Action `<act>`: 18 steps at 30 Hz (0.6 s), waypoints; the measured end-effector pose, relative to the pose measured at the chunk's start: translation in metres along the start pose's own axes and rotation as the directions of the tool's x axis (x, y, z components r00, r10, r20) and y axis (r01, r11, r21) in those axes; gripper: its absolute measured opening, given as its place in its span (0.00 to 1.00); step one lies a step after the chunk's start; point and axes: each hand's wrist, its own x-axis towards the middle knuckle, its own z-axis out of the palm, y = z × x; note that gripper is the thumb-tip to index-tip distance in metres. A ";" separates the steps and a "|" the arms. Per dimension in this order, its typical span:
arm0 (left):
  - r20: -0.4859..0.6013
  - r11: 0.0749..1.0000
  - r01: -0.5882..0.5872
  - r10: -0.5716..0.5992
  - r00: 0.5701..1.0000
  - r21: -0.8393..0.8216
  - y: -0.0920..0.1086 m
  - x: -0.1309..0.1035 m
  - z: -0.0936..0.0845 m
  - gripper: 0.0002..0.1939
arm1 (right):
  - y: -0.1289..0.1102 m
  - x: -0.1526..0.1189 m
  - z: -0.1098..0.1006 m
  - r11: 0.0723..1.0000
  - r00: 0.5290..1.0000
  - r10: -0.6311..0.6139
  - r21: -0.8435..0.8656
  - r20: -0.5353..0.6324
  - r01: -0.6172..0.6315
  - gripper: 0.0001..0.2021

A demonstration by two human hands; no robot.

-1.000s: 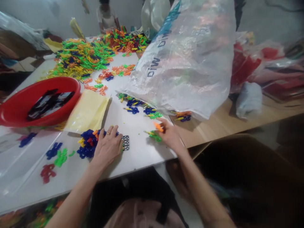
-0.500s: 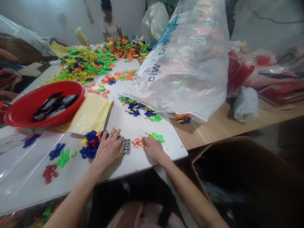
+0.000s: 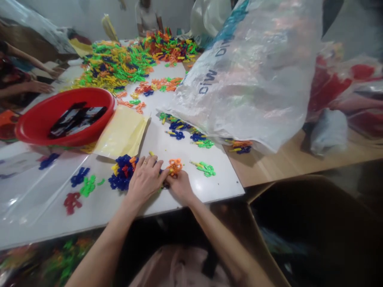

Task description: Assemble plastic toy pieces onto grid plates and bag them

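An orange flower-like plastic piece (image 3: 175,164) stands up between the fingers and thumb of my right hand (image 3: 181,186), which is closed on it. My left hand (image 3: 147,175) rests beside it with fingers stretched out and slightly bent, its thumb reaching to the right fingertips. A small black lattice plate (image 3: 165,185) peeks out between the two hands, mostly covered. Against the left hand's outer side sits a cluster of dark blue pieces (image 3: 121,175) with some yellow, red and orange ones. A green piece with a yellow stick (image 3: 206,168) lies right of my right hand.
A red basin (image 3: 25,129) with dark packets and a yellow sheet (image 3: 119,133) stand left. A big multicoloured heap (image 3: 116,65) lies farther back. A large white sack (image 3: 245,87) leans over the right side, near the table edge. Co-workers are at the left and far end.
My right hand has lifted the orange piece off the table and moved it left against my left hand. The black plate is now mostly hidden. The whole view has shifted slightly.
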 end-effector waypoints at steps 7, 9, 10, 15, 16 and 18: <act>-0.003 0.999 0.006 -0.006 1.000 -0.032 0.003 -0.002 -0.001 0.37 | 0.015 0.004 -0.005 0.815 0.959 -0.231 -0.506 0.167 0.284 0.08; 0.005 0.999 0.013 -0.013 1.000 -0.039 0.002 0.000 0.000 0.37 | 0.014 0.008 -0.004 0.751 0.952 -0.222 -0.586 0.210 0.304 0.09; 0.009 0.999 0.024 -0.024 1.000 -0.034 0.000 0.001 0.001 0.35 | 0.012 0.011 -0.002 0.719 0.950 -0.210 -0.622 0.231 0.310 0.10; -0.007 0.998 0.063 -0.063 0.998 0.011 -0.012 0.005 0.002 0.25 | -0.003 0.026 0.015 0.560 0.931 -0.122 -0.750 0.344 0.351 0.10; -0.010 0.999 0.043 -0.043 0.999 0.012 -0.013 0.004 0.002 0.26 | -0.005 0.026 0.018 0.543 0.930 -0.107 -0.763 0.351 0.350 0.11; -0.021 1.000 0.004 -0.003 1.000 0.020 -0.013 0.001 0.000 0.26 | -0.007 0.022 0.020 0.526 0.935 -0.095 -0.781 0.342 0.338 0.12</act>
